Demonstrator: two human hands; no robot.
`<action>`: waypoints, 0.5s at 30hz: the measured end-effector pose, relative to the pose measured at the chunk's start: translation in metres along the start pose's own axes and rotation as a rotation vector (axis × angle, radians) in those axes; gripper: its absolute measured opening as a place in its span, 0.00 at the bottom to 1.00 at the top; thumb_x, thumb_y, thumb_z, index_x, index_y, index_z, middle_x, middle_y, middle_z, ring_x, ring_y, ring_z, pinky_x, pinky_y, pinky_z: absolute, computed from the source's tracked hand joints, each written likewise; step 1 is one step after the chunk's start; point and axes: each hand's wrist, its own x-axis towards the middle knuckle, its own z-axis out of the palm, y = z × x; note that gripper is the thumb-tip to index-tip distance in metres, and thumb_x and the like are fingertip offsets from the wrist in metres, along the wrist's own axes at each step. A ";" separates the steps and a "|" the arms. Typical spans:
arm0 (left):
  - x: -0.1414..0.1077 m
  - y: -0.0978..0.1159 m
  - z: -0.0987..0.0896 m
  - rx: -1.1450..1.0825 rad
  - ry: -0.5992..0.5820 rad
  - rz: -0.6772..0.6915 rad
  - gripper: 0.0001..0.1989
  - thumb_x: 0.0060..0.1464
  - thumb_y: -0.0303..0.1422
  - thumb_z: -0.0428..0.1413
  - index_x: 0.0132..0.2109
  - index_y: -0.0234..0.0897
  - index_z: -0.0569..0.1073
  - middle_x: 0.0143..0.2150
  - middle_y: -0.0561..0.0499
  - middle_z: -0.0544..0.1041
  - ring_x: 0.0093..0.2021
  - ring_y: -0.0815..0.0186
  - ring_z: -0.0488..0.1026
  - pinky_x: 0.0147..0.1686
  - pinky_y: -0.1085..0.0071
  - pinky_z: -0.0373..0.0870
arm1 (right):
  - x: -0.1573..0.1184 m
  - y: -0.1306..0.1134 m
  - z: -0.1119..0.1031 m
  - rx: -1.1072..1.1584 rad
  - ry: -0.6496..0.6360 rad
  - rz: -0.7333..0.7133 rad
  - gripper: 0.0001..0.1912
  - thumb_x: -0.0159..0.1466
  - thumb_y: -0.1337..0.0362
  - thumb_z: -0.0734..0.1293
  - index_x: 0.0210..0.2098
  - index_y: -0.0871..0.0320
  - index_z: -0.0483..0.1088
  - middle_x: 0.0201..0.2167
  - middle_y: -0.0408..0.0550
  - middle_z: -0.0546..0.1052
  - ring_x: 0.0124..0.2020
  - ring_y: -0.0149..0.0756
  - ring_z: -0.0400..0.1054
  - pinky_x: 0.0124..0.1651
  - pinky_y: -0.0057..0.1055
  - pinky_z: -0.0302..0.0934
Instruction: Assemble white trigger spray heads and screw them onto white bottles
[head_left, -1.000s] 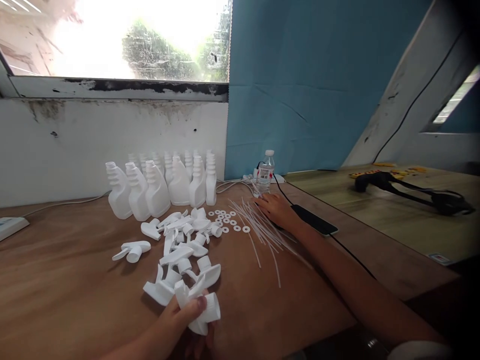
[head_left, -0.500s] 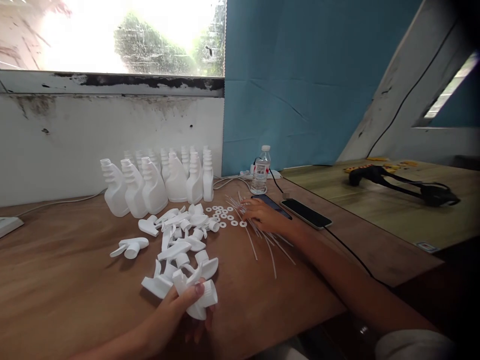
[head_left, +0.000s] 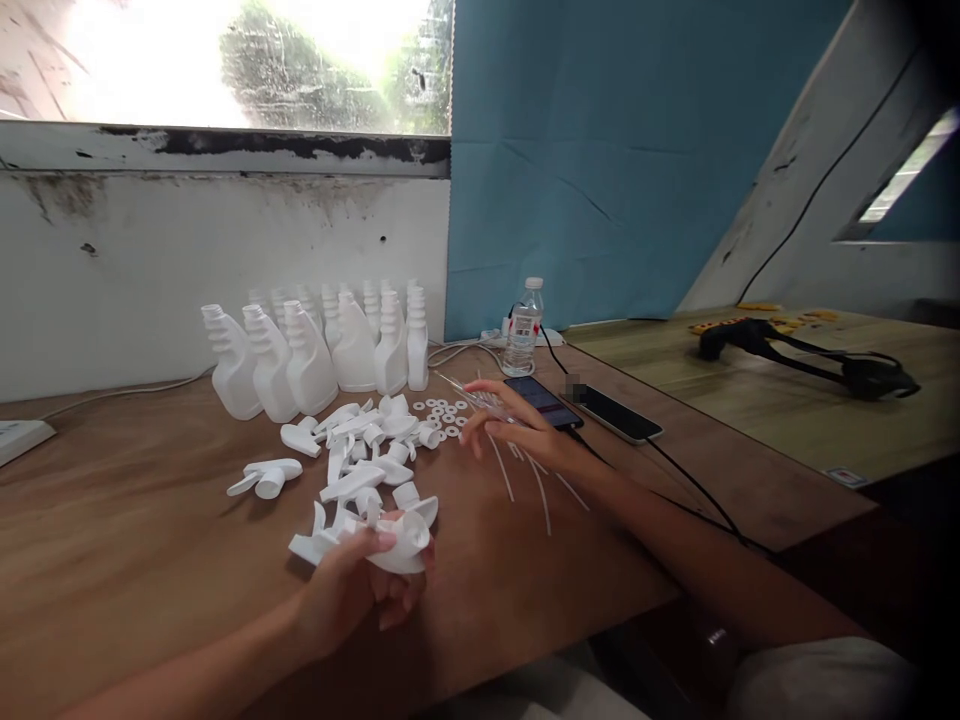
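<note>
My left hand (head_left: 352, 580) is closed around a white trigger sprayer head (head_left: 411, 538), its round collar turned toward the right. More white sprayer heads (head_left: 367, 485) lie in a heap just beyond that hand. My right hand (head_left: 517, 425) has its fingers apart over a loose bunch of thin translucent tubes (head_left: 541, 500). Some tubes show between its fingers; a firm grip on them is not visible. Several small white ring washers (head_left: 442, 412) are scattered just left of its fingertips. One sprayer head (head_left: 268, 477) lies apart at the left.
White spray bottles (head_left: 307, 365) without heads stand in rows by the wall. A clear water bottle (head_left: 523, 330) stands at the back, near two phones, one a phone (head_left: 619, 412) with a cable. A black strapped device (head_left: 795, 355) rests on the right-hand table.
My left hand has turned the sprayer head and raised it slightly. My right hand's lower fingers have shifted left toward the washers. The view has tilted down a little.
</note>
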 end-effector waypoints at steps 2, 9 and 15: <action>0.002 0.002 -0.004 -0.096 -0.004 -0.033 0.13 0.49 0.37 0.52 0.38 0.30 0.70 0.34 0.46 0.69 0.24 0.70 0.65 0.17 0.78 0.52 | -0.003 -0.014 0.010 0.247 -0.109 0.050 0.29 0.66 0.55 0.62 0.60 0.55 0.46 0.34 0.48 0.77 0.28 0.35 0.72 0.36 0.37 0.66; 0.002 0.006 -0.007 -0.097 0.010 -0.117 0.17 0.50 0.43 0.50 0.29 0.31 0.69 0.16 0.53 0.59 0.17 0.74 0.51 0.17 0.78 0.43 | -0.014 -0.024 0.031 0.389 -0.168 0.090 0.12 0.63 0.62 0.67 0.40 0.66 0.69 0.29 0.51 0.77 0.27 0.32 0.72 0.26 0.25 0.61; 0.002 0.010 -0.005 -0.113 0.045 -0.182 0.16 0.51 0.45 0.50 0.27 0.35 0.63 0.14 0.55 0.56 0.16 0.73 0.49 0.16 0.79 0.42 | -0.018 -0.023 0.052 0.200 -0.118 0.074 0.12 0.64 0.61 0.66 0.41 0.66 0.70 0.29 0.50 0.76 0.27 0.29 0.70 0.27 0.25 0.63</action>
